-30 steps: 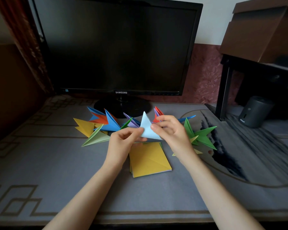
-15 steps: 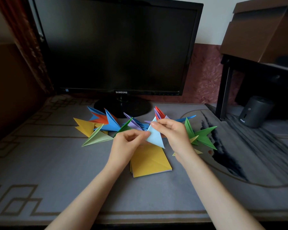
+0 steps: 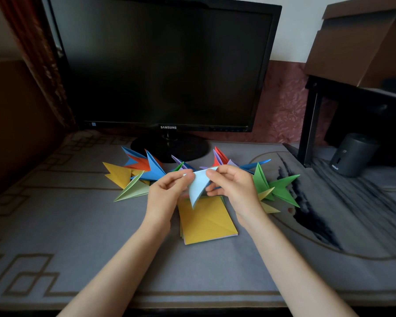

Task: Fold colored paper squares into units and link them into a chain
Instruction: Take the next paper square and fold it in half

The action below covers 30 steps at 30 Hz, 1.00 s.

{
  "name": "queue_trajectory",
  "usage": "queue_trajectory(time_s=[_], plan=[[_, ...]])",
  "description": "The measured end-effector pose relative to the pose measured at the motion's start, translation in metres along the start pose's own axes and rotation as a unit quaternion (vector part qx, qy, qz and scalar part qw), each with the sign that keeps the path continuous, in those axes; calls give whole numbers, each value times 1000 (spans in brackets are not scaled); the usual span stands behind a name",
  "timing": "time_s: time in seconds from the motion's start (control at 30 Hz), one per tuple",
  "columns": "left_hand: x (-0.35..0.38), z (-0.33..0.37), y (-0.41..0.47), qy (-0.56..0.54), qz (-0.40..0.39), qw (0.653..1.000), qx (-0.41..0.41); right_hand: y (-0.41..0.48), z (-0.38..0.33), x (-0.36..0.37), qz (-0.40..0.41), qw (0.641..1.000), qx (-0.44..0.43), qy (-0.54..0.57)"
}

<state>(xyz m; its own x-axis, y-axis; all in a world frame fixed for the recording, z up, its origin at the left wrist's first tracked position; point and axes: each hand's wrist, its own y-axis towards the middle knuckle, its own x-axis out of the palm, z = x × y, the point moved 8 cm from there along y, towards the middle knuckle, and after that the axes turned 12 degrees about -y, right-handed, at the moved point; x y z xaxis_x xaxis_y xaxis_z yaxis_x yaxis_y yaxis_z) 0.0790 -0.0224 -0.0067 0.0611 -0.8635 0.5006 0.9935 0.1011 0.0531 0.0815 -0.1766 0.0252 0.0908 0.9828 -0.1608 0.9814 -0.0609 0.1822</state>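
A light blue folded paper triangle (image 3: 198,187) hangs point-down above the desk. My left hand (image 3: 167,193) pinches its upper left corner and my right hand (image 3: 234,187) pinches its upper right corner. Below it lies a stack of paper squares (image 3: 207,221) with a creased yellow sheet on top. Behind my hands a chain of folded units curves across the desk: yellow (image 3: 118,175), pale green (image 3: 134,191), blue (image 3: 154,169), orange, purple, red (image 3: 220,156) and green (image 3: 280,188) pieces. My hands hide the chain's middle.
A black monitor (image 3: 167,65) stands on its round base (image 3: 169,148) right behind the chain. A dark cylindrical speaker (image 3: 352,154) sits at the right under a black shelf with a cardboard box. A grey patterned mat (image 3: 55,225) covers the desk.
The light blue triangle has been turned over: its point faced up a second ago and now faces down. Both hands shifted their pinch to its upper corners.
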Motion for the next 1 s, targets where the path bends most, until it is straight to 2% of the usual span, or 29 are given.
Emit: queue_trajectory(time_s=[0.13, 0.4, 0.6, 0.83, 1.0], plan=[[-2, 8, 1, 44, 4, 997, 56, -1, 4, 1, -27, 999, 10, -12], [19, 12, -5, 206, -97, 964, 140, 4, -6, -3, -103, 978, -41, -174], [20, 16, -6, 185, -93, 968, 141, 5, -8, -4, -90, 978, -64, -179], [10, 10, -2, 127, -65, 986, 91, 7, -3, -9, -14, 984, -78, -162], [12, 10, -2, 156, -82, 979, 102, 4, 1, -5, -47, 981, -91, -168]])
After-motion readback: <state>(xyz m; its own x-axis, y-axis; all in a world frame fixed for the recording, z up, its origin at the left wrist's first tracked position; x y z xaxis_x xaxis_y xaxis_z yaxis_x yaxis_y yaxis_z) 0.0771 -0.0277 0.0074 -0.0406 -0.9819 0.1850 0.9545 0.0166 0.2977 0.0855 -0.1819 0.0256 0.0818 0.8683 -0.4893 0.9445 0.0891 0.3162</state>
